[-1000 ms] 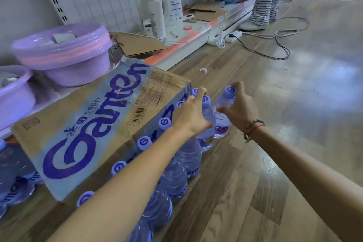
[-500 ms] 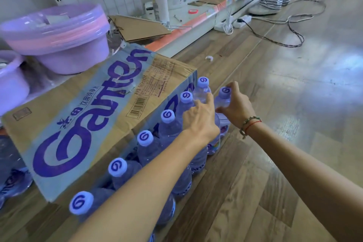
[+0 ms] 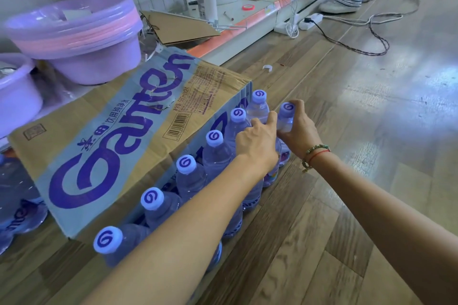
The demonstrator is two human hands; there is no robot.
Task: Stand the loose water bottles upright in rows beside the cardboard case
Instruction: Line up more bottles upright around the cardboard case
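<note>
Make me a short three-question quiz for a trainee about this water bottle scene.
1. True or false: the right hand grips a bottle near its cap.
2. The cardboard case lies: A) on top of the bottles, B) left of the row, C) behind the person.
3. What colour are the tubs on the shelf?

Key: 1 true; 2 B; 3 purple.

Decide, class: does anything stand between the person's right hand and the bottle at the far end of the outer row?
Nothing visible does. The right hand already grips the end bottle below its cap; the left hand rests on bottles alongside.
</note>
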